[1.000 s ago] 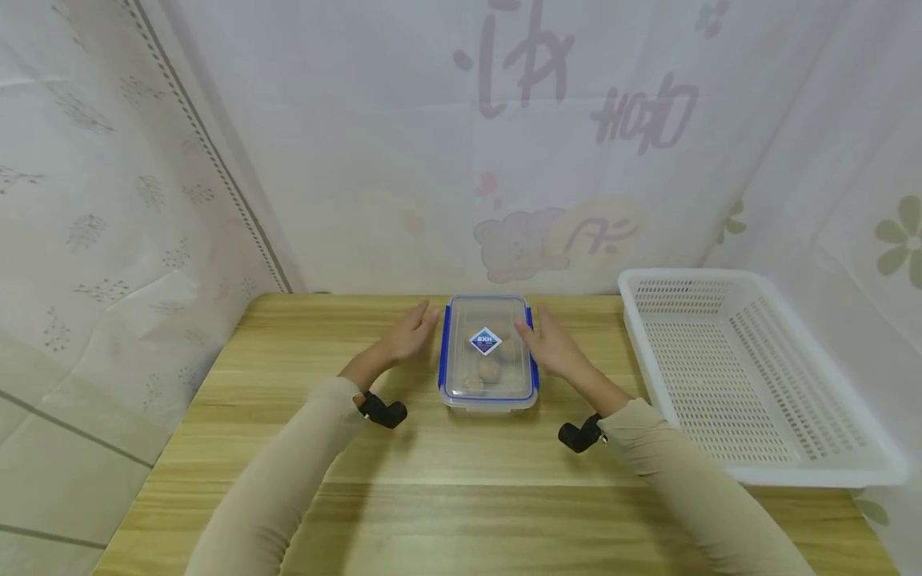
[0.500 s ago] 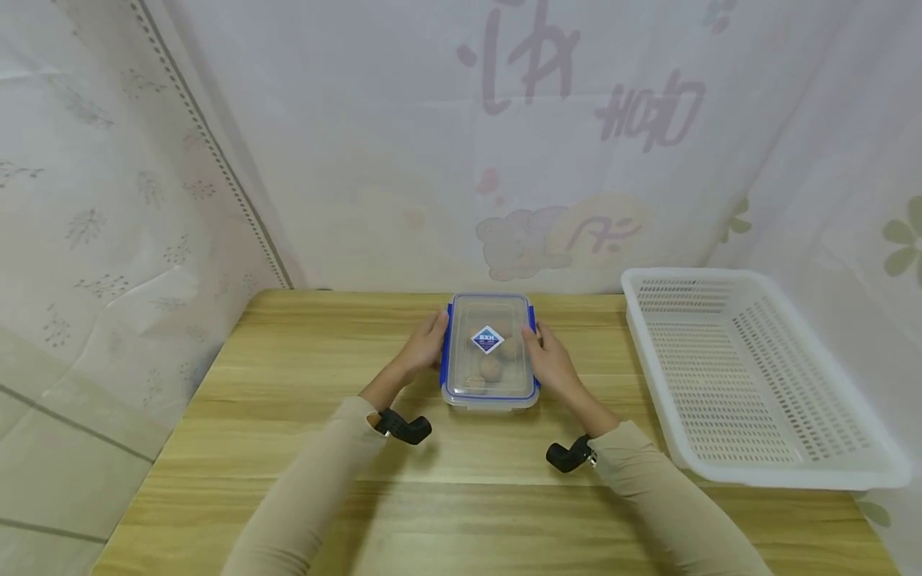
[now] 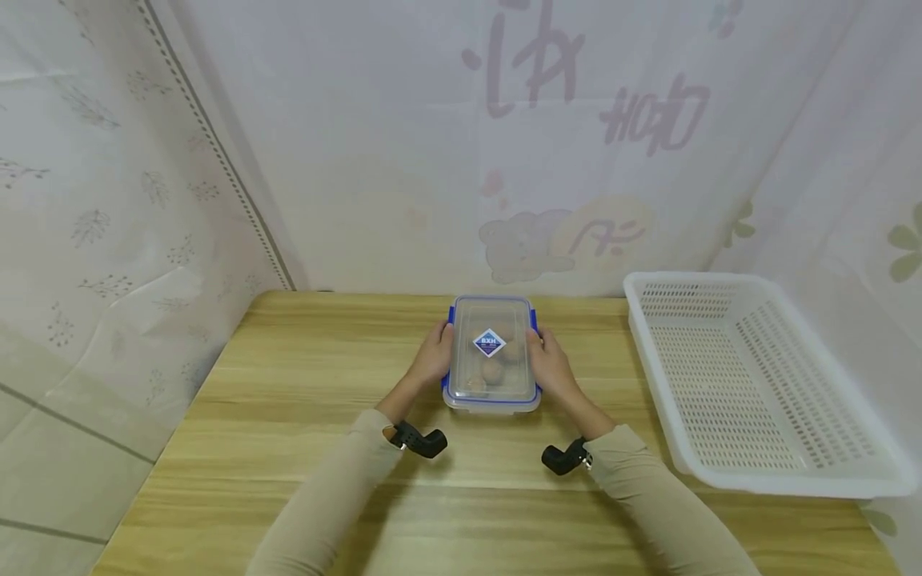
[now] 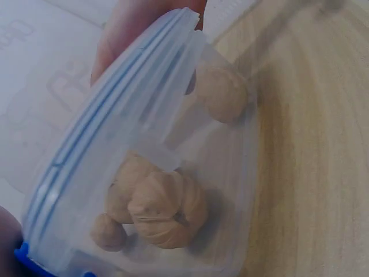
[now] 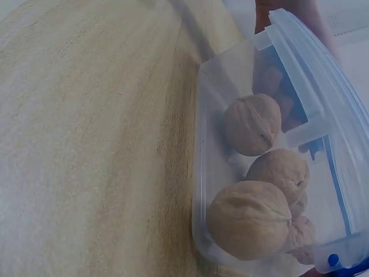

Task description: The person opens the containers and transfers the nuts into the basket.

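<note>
A clear plastic food container [image 3: 495,314] with a blue-edged lid and blue side clips sits on the wooden table. Through its walls several walnuts [image 5: 249,219] show, loose on the bottom. My left hand [image 3: 434,356] grips the container's left side, its thumb along the lid edge. On the opposite side my right hand [image 3: 553,368] holds it in the same way, thumb by the blue clip. The fingers under and behind the sides are mostly hidden. A blue and white diamond sticker [image 3: 490,342] lies on the closed lid.
A white perforated plastic basket [image 3: 651,392] stands on the right of the wooden table [image 3: 324,352]. Printed curtains [image 3: 374,160] hang behind the table's back edge and along both sides. A black wrist camera is strapped to each wrist.
Both hands have closed in from beside the container and now grip its two sides. The left hand moved right to reach it. The container has stayed nearly in place.
</note>
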`<action>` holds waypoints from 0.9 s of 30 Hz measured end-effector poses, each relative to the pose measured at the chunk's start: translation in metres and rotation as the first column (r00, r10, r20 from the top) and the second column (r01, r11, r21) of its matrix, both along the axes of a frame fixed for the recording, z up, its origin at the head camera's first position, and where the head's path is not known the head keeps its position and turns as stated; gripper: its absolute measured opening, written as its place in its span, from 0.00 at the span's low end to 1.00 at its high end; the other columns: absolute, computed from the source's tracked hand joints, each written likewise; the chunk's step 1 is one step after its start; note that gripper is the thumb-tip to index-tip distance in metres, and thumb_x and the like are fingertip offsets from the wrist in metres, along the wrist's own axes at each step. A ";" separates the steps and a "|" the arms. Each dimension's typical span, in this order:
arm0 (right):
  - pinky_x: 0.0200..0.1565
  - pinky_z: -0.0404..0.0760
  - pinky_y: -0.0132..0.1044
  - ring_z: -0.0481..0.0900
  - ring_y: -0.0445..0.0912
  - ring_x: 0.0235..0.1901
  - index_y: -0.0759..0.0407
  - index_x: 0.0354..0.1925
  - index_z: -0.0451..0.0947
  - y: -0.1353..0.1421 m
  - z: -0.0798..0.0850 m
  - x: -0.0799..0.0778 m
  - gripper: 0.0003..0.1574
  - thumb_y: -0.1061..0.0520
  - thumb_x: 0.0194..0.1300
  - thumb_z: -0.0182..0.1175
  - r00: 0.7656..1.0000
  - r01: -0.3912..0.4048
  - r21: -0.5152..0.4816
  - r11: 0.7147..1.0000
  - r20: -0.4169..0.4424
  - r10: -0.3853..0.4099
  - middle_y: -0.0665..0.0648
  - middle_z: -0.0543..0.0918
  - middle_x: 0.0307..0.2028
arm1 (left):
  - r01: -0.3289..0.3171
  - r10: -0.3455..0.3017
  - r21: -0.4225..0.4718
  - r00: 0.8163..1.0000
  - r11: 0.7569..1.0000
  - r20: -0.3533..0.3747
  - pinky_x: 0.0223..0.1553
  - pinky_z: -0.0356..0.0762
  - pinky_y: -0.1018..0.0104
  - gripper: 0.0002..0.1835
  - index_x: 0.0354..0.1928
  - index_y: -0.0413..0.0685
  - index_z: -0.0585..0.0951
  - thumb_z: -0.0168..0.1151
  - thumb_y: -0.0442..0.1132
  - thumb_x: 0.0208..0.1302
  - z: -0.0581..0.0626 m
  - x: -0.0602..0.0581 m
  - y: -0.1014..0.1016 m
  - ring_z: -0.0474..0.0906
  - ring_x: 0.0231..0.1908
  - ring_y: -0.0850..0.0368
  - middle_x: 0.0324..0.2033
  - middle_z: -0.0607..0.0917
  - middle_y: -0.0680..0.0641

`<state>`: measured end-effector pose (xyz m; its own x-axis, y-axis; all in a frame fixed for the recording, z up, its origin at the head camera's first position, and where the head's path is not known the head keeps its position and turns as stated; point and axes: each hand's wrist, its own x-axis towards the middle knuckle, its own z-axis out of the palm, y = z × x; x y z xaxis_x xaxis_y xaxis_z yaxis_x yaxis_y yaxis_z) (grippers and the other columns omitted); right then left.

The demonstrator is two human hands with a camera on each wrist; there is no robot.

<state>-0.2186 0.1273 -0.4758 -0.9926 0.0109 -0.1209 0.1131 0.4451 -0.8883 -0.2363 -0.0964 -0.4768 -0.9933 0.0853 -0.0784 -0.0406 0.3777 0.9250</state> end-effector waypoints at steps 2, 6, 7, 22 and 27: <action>0.67 0.72 0.62 0.71 0.66 0.65 0.66 0.74 0.58 0.000 -0.002 0.000 0.37 0.41 0.84 0.34 1.000 -0.003 0.002 1.000 0.007 0.003 0.72 0.69 0.67 | -0.012 0.012 -0.006 1.000 1.000 -0.002 0.71 0.65 0.39 0.29 0.75 0.31 0.59 0.33 0.46 0.84 -0.001 0.001 0.001 0.67 0.67 0.32 0.68 0.69 0.27; 0.72 0.65 0.63 0.65 0.67 0.69 0.67 0.75 0.56 0.000 -0.003 0.000 0.36 0.43 0.85 0.32 1.000 -0.006 0.002 1.000 0.016 0.005 0.73 0.66 0.70 | -0.026 0.026 -0.015 1.000 1.000 -0.003 0.73 0.62 0.39 0.29 0.75 0.31 0.57 0.32 0.46 0.85 -0.002 0.003 0.003 0.64 0.69 0.31 0.69 0.67 0.27; 0.72 0.63 0.63 0.64 0.67 0.69 0.67 0.75 0.56 0.000 -0.003 -0.001 0.36 0.44 0.85 0.32 1.000 -0.003 0.004 1.000 0.015 0.003 0.73 0.66 0.70 | -0.027 0.026 -0.018 1.000 0.999 -0.010 0.73 0.61 0.39 0.29 0.75 0.30 0.57 0.31 0.45 0.85 -0.002 0.003 0.003 0.63 0.69 0.31 0.69 0.67 0.27; 0.65 0.74 0.59 0.74 0.63 0.59 0.68 0.69 0.65 -0.007 -0.001 0.000 0.31 0.49 0.85 0.32 0.995 0.095 -0.057 0.994 0.002 -0.095 0.71 0.75 0.60 | -0.030 0.027 -0.042 0.997 0.999 -0.071 0.72 0.64 0.40 0.26 0.71 0.28 0.61 0.31 0.41 0.85 -0.003 0.002 0.007 0.67 0.67 0.31 0.65 0.71 0.25; 0.68 0.71 0.60 0.72 0.65 0.63 0.69 0.70 0.64 -0.008 -0.001 -0.001 0.31 0.49 0.85 0.32 0.995 0.099 -0.061 0.993 0.010 -0.099 0.72 0.73 0.63 | -0.026 0.022 -0.065 0.997 0.998 -0.075 0.72 0.64 0.39 0.26 0.72 0.28 0.60 0.31 0.41 0.85 -0.002 0.002 0.007 0.67 0.67 0.31 0.65 0.71 0.25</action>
